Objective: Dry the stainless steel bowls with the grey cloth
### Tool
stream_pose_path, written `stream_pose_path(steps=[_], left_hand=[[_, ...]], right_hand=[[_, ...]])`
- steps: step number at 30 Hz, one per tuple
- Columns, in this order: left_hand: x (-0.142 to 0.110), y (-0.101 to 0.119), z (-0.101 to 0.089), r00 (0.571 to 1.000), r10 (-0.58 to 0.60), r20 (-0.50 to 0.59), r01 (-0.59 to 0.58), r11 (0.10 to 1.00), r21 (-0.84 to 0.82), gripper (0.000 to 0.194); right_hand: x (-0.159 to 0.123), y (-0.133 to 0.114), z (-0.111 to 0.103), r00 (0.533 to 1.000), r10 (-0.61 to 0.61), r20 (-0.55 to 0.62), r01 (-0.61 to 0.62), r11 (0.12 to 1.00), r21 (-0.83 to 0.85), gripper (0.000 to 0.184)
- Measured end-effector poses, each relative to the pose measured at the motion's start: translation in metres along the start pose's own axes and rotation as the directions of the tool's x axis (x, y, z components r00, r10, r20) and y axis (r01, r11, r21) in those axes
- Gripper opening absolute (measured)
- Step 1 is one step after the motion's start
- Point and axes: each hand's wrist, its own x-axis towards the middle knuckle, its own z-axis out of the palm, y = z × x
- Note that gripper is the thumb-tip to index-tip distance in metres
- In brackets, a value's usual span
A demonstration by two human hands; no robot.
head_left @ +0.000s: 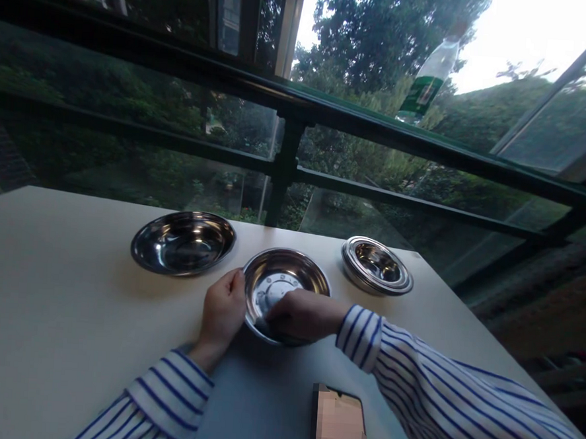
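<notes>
A shiny metal bowl (288,262) stands on the table in front of me, with raised or printed marks on its bottom. My left hand (224,308) is closed on the bowl's left rim, thumb on top. Inside the bowl, my right hand (300,313) reaches down with its fingers curled together against the near inner wall. A small dark greyish bit shows at those fingertips, but what it is stays too hidden to name. The right hand covers the near right part of the bowl.
A wide metal basin (185,243) sits at the back left of the white table (70,298). Several stacked metal bowls (377,266) stand at the right. A phone (341,424) lies near me. Beyond the table, a bottle (427,85) stands on the green railing (349,107).
</notes>
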Motion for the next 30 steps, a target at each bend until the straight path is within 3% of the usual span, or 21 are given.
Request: stream_pose_path(steps=[3, 6, 10, 14, 19, 21, 24, 28, 30], left_hand=[[0.0, 0.0, 0.002, 1.0, 0.002, 0.027, -0.002, 1.0, -0.01, 0.03], [0.001, -0.002, 0.003, 0.999, -0.008, 0.04, 0.009, 1.0, -0.027, 0.031], [0.003, -0.005, 0.002, 0.999, -0.013, 0.051, 0.015, 0.999, -0.047, 0.031], [0.005, -0.004, 0.001, 0.997, 0.013, 0.073, -0.007, 0.997, -0.078, 0.032], [0.005, -0.003, 0.001, 0.997, 0.019, 0.072, -0.013, 0.996, -0.084, 0.03], [0.005, -0.003, 0.002, 0.998, 0.01, 0.067, -0.005, 0.996, -0.084, 0.03], [0.005, -0.002, 0.003, 0.998, -0.005, 0.067, 0.012, 0.996, -0.093, 0.03], [0.003, -0.002, 0.003, 0.997, -0.018, 0.077, 0.026, 0.994, -0.11, 0.031], [0.003, -0.002, 0.002, 0.997, -0.018, 0.08, 0.028, 0.992, -0.119, 0.031]], right_hand=[[-0.019, 0.011, -0.009, 0.998, 0.021, 0.067, -0.016, 0.997, -0.076, 0.029], [-0.017, 0.012, -0.004, 0.998, 0.009, 0.059, -0.002, 0.992, -0.125, 0.03], [0.012, -0.001, 0.009, 0.999, -0.027, -0.047, 0.016, 0.975, -0.224, 0.027], [0.04, -0.001, 0.005, 0.989, -0.026, -0.144, -0.029, 0.931, -0.365, 0.026], [0.038, 0.018, -0.007, 0.973, 0.098, -0.209, -0.194, 0.838, -0.51, 0.024], [0.026, 0.022, -0.008, 0.971, 0.152, -0.182, -0.228, 0.812, -0.537, 0.024], [0.008, 0.02, -0.008, 0.983, 0.172, -0.069, -0.181, 0.816, -0.549, 0.016], [0.001, 0.003, -0.006, 0.992, 0.075, 0.102, -0.016, 0.874, -0.486, 0.017], [0.006, -0.006, -0.003, 0.992, 0.004, 0.126, 0.053, 0.895, -0.442, 0.021]])
